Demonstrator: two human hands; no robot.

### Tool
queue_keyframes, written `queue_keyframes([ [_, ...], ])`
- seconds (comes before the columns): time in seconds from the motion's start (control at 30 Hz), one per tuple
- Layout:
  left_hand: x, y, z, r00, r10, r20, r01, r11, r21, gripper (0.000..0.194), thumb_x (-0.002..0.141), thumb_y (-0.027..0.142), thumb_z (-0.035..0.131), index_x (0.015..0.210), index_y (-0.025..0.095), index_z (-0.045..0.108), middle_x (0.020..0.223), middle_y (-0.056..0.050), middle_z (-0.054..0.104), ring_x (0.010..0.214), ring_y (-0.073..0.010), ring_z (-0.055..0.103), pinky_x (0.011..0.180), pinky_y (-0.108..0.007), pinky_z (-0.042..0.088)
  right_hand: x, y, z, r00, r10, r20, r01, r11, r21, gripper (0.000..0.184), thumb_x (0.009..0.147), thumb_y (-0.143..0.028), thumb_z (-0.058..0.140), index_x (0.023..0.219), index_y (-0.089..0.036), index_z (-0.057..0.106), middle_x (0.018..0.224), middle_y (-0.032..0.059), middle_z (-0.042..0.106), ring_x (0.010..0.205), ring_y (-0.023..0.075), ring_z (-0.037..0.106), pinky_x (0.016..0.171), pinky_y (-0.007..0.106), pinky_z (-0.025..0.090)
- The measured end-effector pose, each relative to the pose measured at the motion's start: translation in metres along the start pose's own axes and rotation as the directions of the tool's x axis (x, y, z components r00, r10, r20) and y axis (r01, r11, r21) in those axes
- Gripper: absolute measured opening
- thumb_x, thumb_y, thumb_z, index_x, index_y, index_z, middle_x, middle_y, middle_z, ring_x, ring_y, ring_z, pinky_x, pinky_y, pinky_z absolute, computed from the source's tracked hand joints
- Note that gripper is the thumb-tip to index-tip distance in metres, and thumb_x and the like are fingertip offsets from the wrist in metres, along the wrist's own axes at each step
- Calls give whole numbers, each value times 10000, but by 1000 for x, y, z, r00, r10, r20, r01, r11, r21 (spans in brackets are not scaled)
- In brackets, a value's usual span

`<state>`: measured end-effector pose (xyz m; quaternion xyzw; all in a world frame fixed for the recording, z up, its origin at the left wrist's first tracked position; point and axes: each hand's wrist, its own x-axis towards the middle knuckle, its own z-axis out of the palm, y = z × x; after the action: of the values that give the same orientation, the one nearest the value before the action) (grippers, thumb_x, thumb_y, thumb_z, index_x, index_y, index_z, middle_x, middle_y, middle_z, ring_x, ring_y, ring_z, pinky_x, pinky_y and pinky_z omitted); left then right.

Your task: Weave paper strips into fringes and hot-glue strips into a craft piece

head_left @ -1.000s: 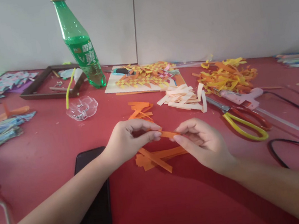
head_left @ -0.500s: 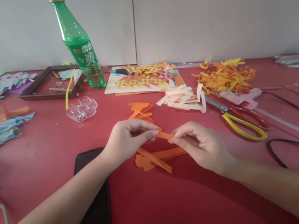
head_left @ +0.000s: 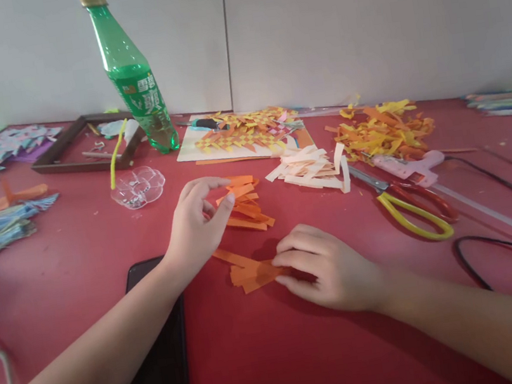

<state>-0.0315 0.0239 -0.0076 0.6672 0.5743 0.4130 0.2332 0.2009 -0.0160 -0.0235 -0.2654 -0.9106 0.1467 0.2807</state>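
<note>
My left hand (head_left: 196, 223) hovers at the left side of a small pile of folded orange paper strips (head_left: 249, 209). Its thumb and fingers are apart and hold nothing. Lower down, flat orange paper strips (head_left: 249, 276) lie overlapping on the red table. My right hand (head_left: 327, 265) reaches over their right end with curved fingers and thumb apart, the fingertips at the strips. Its palm side and part of the strips are hidden.
Folded cream strips (head_left: 312, 167), scissors (head_left: 413, 213) and a pink glue gun (head_left: 410, 165) lie to the right. A green bottle (head_left: 138, 94), clear dish (head_left: 137, 187) and dark frame (head_left: 54, 164) stand behind left. A black phone (head_left: 152, 368) lies under my left forearm.
The orange strip held between both hands has left them. My left hand moved up and left to the folded pile; my right hand moved down to the flat strips.
</note>
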Motion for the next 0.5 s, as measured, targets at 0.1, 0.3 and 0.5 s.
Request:
queue_keyframes([
  [0.1, 0, 2, 1, 1000, 10, 4, -10, 1000, -18, 196, 896, 314, 607, 1038, 198, 678, 1222, -82, 608, 658, -97, 557, 634, -247, 496, -1, 0, 0, 1000, -16, -17, 16, 1000, -2, 106, 896, -135, 589, 916, -154, 692, 859, 86, 690, 748, 172, 587, 698, 326, 516],
  [0.3, -1, 3, 2, 1000, 25, 10, -25, 998, -55, 160, 897, 312, 615, 996, 207, 685, 1222, -79, 601, 676, -103, 553, 628, -248, 499, -1, -1, 0, 998, -59, 2, 59, 998, -24, 107, 876, -104, 588, 833, -160, 668, 819, 74, 684, 728, 171, 579, 699, 338, 517],
  [0.5, -6, 9, -3, 988, 77, 135, -44, 972, -231, 280, 925, 439, 586, 1049, 211, 692, 1061, -81, 723, 829, -182, 666, 725, -290, 525, 1, -9, -7, 990, -72, -118, 74, 997, 13, 128, 827, -78, 576, 836, -202, 608, 757, 51, 657, 677, 168, 546, 668, 334, 507],
])
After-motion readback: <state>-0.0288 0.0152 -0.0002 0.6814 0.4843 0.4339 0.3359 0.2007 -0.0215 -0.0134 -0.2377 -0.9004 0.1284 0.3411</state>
